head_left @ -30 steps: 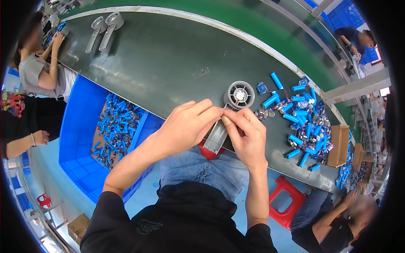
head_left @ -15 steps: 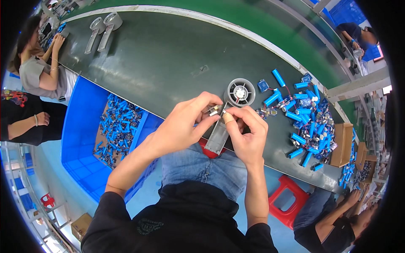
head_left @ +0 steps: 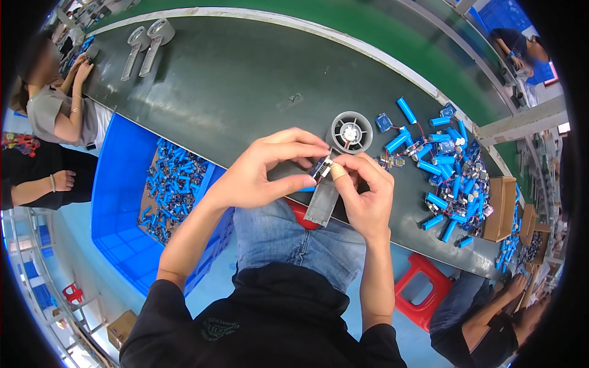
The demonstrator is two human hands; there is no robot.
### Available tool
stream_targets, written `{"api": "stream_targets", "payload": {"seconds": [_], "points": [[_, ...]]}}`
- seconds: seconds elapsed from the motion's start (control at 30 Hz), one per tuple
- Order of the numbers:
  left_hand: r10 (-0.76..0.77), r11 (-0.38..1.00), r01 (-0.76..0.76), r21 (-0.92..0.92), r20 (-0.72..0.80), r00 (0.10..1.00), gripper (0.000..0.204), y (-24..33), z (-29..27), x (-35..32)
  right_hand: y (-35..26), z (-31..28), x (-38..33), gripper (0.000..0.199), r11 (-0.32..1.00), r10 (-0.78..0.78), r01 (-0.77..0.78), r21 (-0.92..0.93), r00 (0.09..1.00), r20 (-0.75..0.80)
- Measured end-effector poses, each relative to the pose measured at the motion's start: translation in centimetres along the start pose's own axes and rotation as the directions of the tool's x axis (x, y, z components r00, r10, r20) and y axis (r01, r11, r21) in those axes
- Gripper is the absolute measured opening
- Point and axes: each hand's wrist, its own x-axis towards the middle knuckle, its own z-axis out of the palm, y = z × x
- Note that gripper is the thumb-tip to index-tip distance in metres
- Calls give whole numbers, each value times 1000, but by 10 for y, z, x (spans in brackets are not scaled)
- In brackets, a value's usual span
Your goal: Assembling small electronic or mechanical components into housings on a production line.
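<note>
A small circuit board [head_left: 321, 168] with a pale connector stands tilted over the handle of a grey handheld fan housing [head_left: 323, 207]. My left hand [head_left: 267, 168] grips the board from the left between thumb and fingers. From the right, my right hand [head_left: 368, 187] pinches at the board's upper end, its thumb wearing a tan finger cover; the exact thing in that pinch is hidden. Part of a blue battery cell [head_left: 305, 189] shows below my left thumb. The housing's round fan head [head_left: 351, 133] rests on the dark green work surface [head_left: 245, 80], its handle toward me.
Blue cells with wired boards [head_left: 451, 175] lie heaped at right, beside a cardboard box [head_left: 500, 208]. A blue bin [head_left: 116, 208] of similar parts stands at left. Two grey fan housings [head_left: 150, 49] lie far left. A red stool [head_left: 420, 291] stands lower right. Co-workers sit nearby.
The board has turned and shifted right, closer to my right fingers. A blue cell now shows under my left thumb. The housing's handle has swung slightly right.
</note>
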Motion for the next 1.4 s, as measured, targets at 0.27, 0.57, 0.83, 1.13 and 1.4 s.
{"api": "stream_targets", "payload": {"seconds": [0.27, 0.57, 0.83, 1.13, 1.4], "points": [[-43, 982, 33, -187, -46, 998, 47, -10, -2, -1, 4, 2, 0, 9, 998, -17, 18, 52, 1000, -20], [74, 996, -75, -56, -23, 997, 41, -16, -2, -2, 2, -1, 0, 9, 996, 73, -75, 54, 997, 31], [93, 992, -92, 82, -13, 996, 38, -20, -4, -2, 6, -1, 3, 11, 985, -94, 92, -144, 996, -8], [115, 989, -112, 101, -31, 993, 34, -20, -1, -4, 12, 5, 2, 19, 936, -297, 270, -227, 950, -92], [142, 980, -134, 149, -45, 989, 34, -22, 1, -5, 14, 6, 4, 20, 906, -342, 308, -291, 937, -70]]}}
